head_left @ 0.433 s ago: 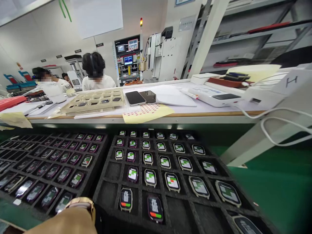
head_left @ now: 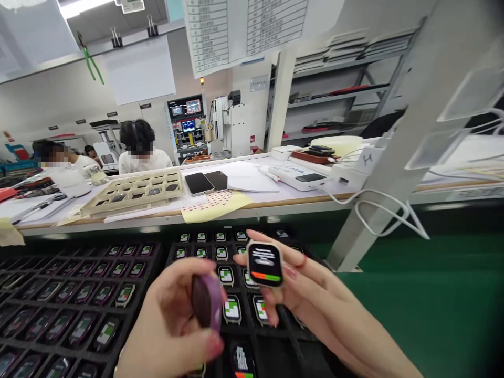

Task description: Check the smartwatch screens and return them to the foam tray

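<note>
My left hand (head_left: 169, 315) is closed around a purple smartwatch body (head_left: 214, 302), turned edge-on and slightly blurred. My right hand (head_left: 303, 283) grips a silver smartwatch body (head_left: 265, 264) with its lit screen facing me, showing white text above an orange and green bar. Both hands are raised over a black foam tray (head_left: 275, 349), whose square pockets hold several watch bodies with lit green-and-white screens. In the tray's front part, a watch with an orange and green bar (head_left: 242, 359) lies in its pocket. My hands hide part of the tray.
Another foam tray full of watches (head_left: 151, 286) stands on the left. Behind, a white bench (head_left: 268, 202) carries a beige tray (head_left: 132, 207), phones (head_left: 199, 184), papers and a white device (head_left: 297, 177). A slanted post (head_left: 378, 194) with a white cable rises at right. Two co-workers sit beyond.
Both hands have come up into view, each holding a watch; earlier only a wrist with a gold watch showed at the bottom. The view has tilted up and shifted right.
</note>
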{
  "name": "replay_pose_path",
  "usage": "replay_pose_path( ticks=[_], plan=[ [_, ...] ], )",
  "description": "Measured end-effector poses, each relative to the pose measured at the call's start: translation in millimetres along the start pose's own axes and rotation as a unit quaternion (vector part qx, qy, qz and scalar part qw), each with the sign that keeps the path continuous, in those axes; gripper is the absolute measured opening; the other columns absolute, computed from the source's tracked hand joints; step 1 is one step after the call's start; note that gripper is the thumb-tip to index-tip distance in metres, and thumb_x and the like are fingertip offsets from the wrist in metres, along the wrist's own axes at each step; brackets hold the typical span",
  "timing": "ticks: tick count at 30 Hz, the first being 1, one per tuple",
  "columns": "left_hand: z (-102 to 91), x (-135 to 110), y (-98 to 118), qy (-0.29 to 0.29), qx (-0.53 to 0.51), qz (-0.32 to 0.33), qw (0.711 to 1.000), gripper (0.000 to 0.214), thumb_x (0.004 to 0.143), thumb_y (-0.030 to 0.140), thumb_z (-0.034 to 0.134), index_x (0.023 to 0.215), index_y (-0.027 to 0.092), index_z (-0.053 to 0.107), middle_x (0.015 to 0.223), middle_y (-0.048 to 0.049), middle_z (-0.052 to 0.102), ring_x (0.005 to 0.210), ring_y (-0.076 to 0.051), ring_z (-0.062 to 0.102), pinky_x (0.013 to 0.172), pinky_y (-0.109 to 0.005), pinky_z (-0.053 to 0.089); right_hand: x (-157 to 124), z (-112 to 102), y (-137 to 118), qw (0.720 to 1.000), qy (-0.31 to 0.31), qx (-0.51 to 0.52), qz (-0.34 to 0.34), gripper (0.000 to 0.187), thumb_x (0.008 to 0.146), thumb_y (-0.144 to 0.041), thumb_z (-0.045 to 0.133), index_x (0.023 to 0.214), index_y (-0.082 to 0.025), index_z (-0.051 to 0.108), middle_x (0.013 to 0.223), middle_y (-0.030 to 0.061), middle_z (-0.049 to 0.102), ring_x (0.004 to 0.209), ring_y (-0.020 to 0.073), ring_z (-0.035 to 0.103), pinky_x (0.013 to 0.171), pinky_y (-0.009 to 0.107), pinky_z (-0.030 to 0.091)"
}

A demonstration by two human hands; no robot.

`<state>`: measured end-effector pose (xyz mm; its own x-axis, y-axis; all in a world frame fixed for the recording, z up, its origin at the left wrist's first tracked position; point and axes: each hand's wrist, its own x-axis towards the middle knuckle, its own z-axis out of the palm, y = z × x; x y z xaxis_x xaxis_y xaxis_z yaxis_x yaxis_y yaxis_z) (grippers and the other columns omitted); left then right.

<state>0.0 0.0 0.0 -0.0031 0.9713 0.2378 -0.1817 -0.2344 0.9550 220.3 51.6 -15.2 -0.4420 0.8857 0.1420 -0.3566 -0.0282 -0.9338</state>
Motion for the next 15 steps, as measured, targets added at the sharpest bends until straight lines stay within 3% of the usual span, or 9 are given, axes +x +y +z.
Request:
replay_pose_path(
  ticks=[4, 8, 15],
  plan=[
    [22.1, 16.0, 2.6, 0.009, 0.011, -0.039, 0.999, 0.053, 0.076, 0.034, 0.083, 0.126, 0.029, 0.065, 0.112, -0.0068, 0.071, 0.091, -0.016, 0.067, 0.079, -0.022, 0.055, 17.8, 3.7, -2.3, 1.000, -0.013, -0.006, -0.011, 0.065, 0.091, -0.049, 0.080, 0.144, -0.022, 0.052, 0.124, 0.0117, 0.062, 0.084, 0.0222, 0.061, 0.071, 0.033, 0.055],
    [26.3, 25.6, -6.6, 0.010, 0.022, -0.036, 0.999, 0.045, 0.083, 0.034, 0.076, 0.126, 0.027, 0.065, 0.123, -0.0086, 0.069, 0.106, -0.021, 0.067, 0.092, -0.029, 0.055, 21.3, 1.1, -2.3, 0.998, -0.008, -0.057, -0.021, 0.062, 0.093, -0.044, 0.076, 0.144, -0.020, 0.051, 0.116, 0.0102, 0.065, 0.088, 0.0223, 0.061, 0.069, 0.030, 0.053],
    [29.7, 24.8, -14.9, -0.002, 0.075, -0.037, 0.996, 0.045, 0.087, 0.036, 0.072, 0.130, 0.031, 0.064, 0.123, -0.0051, 0.068, 0.096, -0.017, 0.066, 0.088, -0.026, 0.054, 23.7, 4.3, -1.3, 0.996, 0.019, -0.076, -0.038, 0.049, 0.088, -0.040, 0.074, 0.128, -0.016, 0.057, 0.092, 0.0054, 0.064, 0.071, 0.0168, 0.057, 0.059, 0.023, 0.048]
  ],
)
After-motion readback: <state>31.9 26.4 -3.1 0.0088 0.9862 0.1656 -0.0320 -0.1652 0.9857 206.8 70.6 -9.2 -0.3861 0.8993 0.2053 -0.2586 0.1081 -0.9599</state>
